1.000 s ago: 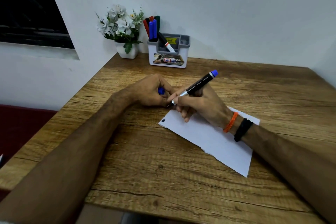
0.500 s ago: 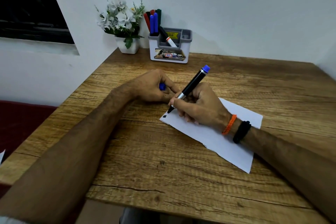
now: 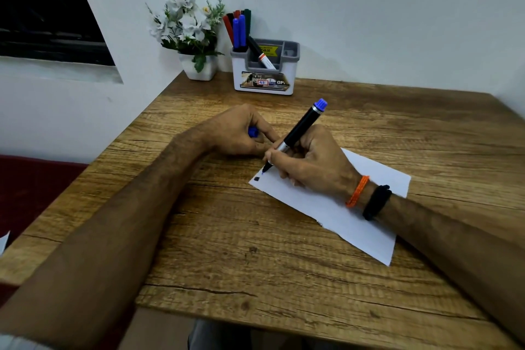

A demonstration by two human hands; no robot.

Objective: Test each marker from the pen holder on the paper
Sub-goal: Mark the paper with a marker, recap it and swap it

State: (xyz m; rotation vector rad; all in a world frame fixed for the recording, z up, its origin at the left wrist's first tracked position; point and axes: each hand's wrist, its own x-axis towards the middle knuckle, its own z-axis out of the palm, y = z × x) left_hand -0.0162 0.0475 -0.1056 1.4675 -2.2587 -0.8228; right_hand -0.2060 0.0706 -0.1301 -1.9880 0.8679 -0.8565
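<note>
The right hand (image 3: 312, 162) grips a black marker (image 3: 298, 133) with a blue end, tilted away from the person, its tip touching the paper (image 3: 341, 216) near the far left corner. A small dark mark (image 3: 257, 178) sits just beside the tip, with a faint blue stroke at the tip itself. The left hand (image 3: 238, 133) is clenched around a blue cap (image 3: 252, 131) and rests on the surface (image 3: 255, 264) just left of the right hand, off the paper. The right wrist, with an orange band (image 3: 357, 191) and a black band (image 3: 377, 202), lies across the paper and hides its middle.

At the back against the wall stands the pen holder (image 3: 264, 71), well apart from the hands. Its left slot carries blue, red and green markers (image 3: 238, 28) upright; another marker (image 3: 261, 55) leans across the middle compartment. A white pot of white flowers (image 3: 190, 34) stands just left of the holder. A dark window (image 3: 48, 8) is on the left wall.
</note>
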